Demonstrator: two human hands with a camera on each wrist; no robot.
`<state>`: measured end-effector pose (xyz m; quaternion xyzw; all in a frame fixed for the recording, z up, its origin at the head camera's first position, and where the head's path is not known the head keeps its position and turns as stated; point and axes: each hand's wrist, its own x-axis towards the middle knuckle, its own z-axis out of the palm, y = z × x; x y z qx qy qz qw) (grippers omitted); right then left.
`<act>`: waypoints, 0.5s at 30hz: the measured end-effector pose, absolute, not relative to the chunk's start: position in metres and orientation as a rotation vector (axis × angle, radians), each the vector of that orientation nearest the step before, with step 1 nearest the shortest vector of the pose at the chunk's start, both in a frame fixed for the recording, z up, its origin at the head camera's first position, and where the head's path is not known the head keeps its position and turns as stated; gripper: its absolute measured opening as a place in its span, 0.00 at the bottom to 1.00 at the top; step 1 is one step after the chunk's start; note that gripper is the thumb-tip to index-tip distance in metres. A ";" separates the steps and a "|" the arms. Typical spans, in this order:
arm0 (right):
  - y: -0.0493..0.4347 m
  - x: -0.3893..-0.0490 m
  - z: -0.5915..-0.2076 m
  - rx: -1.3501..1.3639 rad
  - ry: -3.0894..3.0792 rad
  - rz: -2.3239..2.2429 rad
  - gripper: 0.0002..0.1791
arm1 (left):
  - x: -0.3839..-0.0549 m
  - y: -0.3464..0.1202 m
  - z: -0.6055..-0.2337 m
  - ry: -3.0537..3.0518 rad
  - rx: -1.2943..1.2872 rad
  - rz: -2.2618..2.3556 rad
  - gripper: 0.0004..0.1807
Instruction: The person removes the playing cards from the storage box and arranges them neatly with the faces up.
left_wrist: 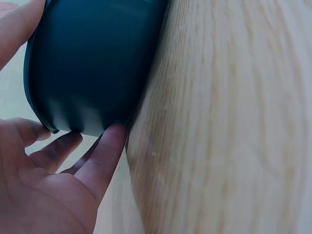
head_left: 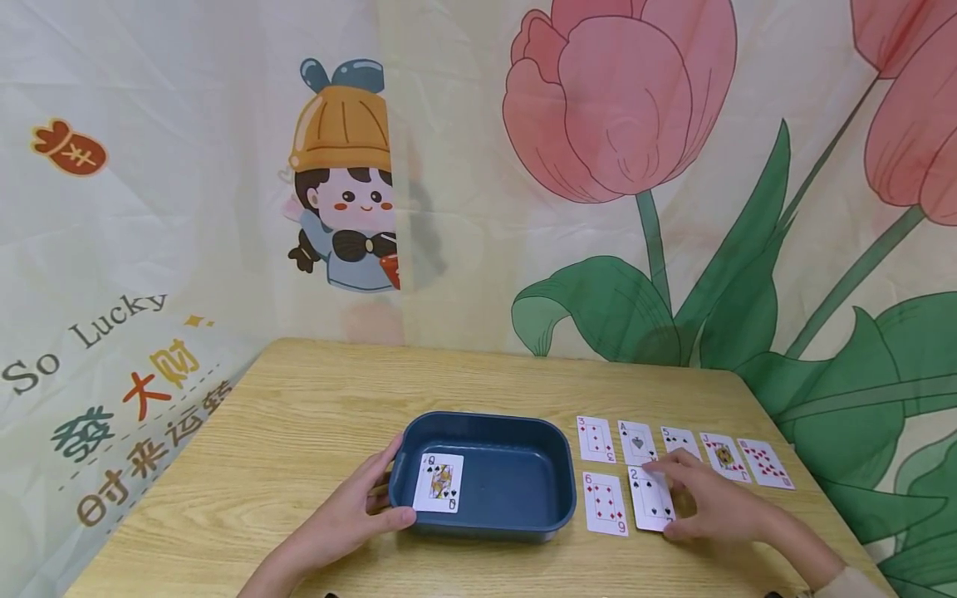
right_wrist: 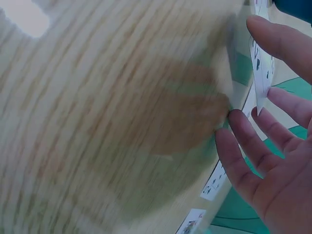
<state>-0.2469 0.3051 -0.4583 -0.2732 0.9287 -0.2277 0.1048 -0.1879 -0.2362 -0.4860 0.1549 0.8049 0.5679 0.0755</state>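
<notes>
A dark blue rectangular tray [head_left: 516,490] stands on the table, a queen playing card [head_left: 439,483] lying face up at its left end. My left hand [head_left: 366,498] grips the tray's left end, thumb at the front rim and fingers against the outer wall. In the left wrist view, fingertips [left_wrist: 114,134] touch that wall [left_wrist: 92,63]. To the tray's right, my right hand [head_left: 710,498] pinches a playing card with black pips [head_left: 652,500] by its edges, between thumb and fingers. The right wrist view shows this card [right_wrist: 262,73] tilted up off the table.
Right of the tray, a back row of face-up cards includes a three of diamonds [head_left: 596,439], an ace [head_left: 637,443], a jack [head_left: 723,457] and a red card [head_left: 766,463]. A six of diamonds [head_left: 605,503] lies in front. A printed curtain [head_left: 463,274] hangs behind the table [head_left: 314,399].
</notes>
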 end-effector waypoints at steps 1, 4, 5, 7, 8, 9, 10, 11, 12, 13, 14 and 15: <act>0.305 -0.247 -0.460 -0.800 2.731 -0.674 0.44 | -0.188 -0.236 -0.486 2.415 0.467 1.703 0.55; 0.305 -0.248 -0.461 -0.791 2.719 -0.668 0.44 | -0.188 -0.236 -0.487 2.417 0.460 1.699 0.56; 0.305 -0.248 -0.461 -0.789 2.718 -0.662 0.44 | -0.188 -0.236 -0.487 2.418 0.453 1.696 0.56; 0.305 -0.248 -0.462 -0.783 2.718 -0.641 0.45 | -0.189 -0.236 -0.488 2.415 0.438 1.692 0.56; 0.305 -0.248 -0.462 -0.781 2.717 -0.630 0.45 | -0.189 -0.236 -0.488 2.413 0.429 1.692 0.56; 0.305 -0.248 -0.462 -0.776 2.717 -0.616 0.45 | -0.189 -0.237 -0.488 2.415 0.429 1.690 0.56; 0.305 -0.248 -0.462 -0.771 2.716 -0.606 0.45 | -0.190 -0.237 -0.488 2.416 0.427 1.687 0.56; 0.305 -0.248 -0.462 -0.769 2.715 -0.596 0.46 | -0.190 -0.237 -0.488 2.415 0.427 1.688 0.56; 0.305 -0.249 -0.462 -0.769 2.712 -0.589 0.46 | -0.190 -0.237 -0.488 2.414 0.420 1.690 0.56; 0.305 -0.249 -0.463 -0.769 2.708 -0.586 0.46 | -0.189 -0.237 -0.488 2.414 0.425 1.689 0.56; 0.305 -0.249 -0.463 -0.767 2.702 -0.584 0.46 | -0.189 -0.237 -0.488 2.412 0.431 1.691 0.56; 0.305 -0.249 -0.463 -0.766 2.697 -0.585 0.46 | -0.189 -0.237 -0.488 2.410 0.435 1.693 0.55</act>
